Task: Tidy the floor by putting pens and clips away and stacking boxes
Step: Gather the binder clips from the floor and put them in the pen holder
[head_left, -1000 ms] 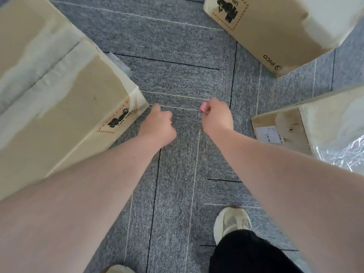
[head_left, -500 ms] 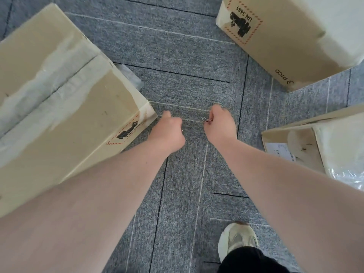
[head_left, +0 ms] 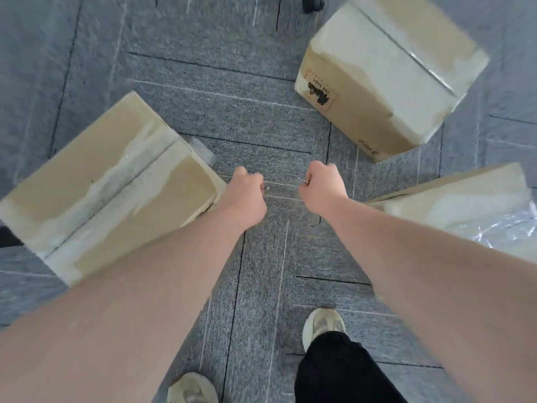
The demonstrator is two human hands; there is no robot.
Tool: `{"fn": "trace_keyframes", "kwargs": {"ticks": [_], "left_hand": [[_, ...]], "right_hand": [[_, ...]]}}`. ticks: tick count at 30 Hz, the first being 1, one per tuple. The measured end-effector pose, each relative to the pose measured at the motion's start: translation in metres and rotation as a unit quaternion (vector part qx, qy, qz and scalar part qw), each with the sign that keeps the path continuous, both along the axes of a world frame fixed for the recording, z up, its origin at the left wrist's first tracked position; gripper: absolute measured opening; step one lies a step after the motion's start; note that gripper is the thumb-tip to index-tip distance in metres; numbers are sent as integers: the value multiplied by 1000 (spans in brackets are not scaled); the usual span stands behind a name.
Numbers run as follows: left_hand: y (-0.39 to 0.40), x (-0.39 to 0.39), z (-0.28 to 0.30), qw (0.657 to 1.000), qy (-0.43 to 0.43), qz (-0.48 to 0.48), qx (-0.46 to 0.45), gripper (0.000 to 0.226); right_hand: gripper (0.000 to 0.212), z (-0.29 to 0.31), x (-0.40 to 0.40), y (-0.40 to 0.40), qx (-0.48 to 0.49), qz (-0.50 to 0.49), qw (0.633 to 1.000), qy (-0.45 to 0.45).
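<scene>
**Both fists closed on small clips above carpet**

Right hand [head_left: 322, 189] clenched, a thin metal wire loop of a clip [head_left: 302, 180] poking out at the thumb side. Left hand [head_left: 244, 196] also fisted, a small metal bit [head_left: 265, 187] showing at its knuckles; too little shows to tell what kind. Hands near each other, apart, held over grey carpet [head_left: 261, 117]. Taped cardboard box [head_left: 110, 181] just left of left hand. Second taped box [head_left: 386, 71] ahead right. Third box with plastic wrap [head_left: 465, 207] beside right forearm. Two pale shoes below, right one [head_left: 322, 324] under a black trouser leg.
</scene>
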State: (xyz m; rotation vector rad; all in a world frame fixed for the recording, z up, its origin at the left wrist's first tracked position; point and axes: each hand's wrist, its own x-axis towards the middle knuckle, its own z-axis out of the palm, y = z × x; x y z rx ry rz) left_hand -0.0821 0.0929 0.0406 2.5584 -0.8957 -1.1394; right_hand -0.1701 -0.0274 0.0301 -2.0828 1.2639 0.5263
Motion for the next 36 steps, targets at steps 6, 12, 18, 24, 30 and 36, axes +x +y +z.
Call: {"fn": "trace_keyframes", "kwargs": {"ticks": [6,12,18,24,30,36], "left_hand": [[-5,58,152,999,-16,17,-44,22],[17,166,337,990,-95,62,-85,19],[82,250,512,970,-179,121,-109,21],[183,289,649,954,-213,172,-119,29],[306,321,723,937,-247,231,-87,25],[357,354,732,907,-264,321,-66,32]], "right_hand": [[9,158,67,-11,11,106,994,37],[4,343,170,1,-35,166,984,-50],[5,527,269,56,-86,218,959,-158],[6,666,330,152,-101,318,921,-201],[10,750,377,259,-62,386,885,-251],[21,761,440,329,-58,474,842,-252]]}}
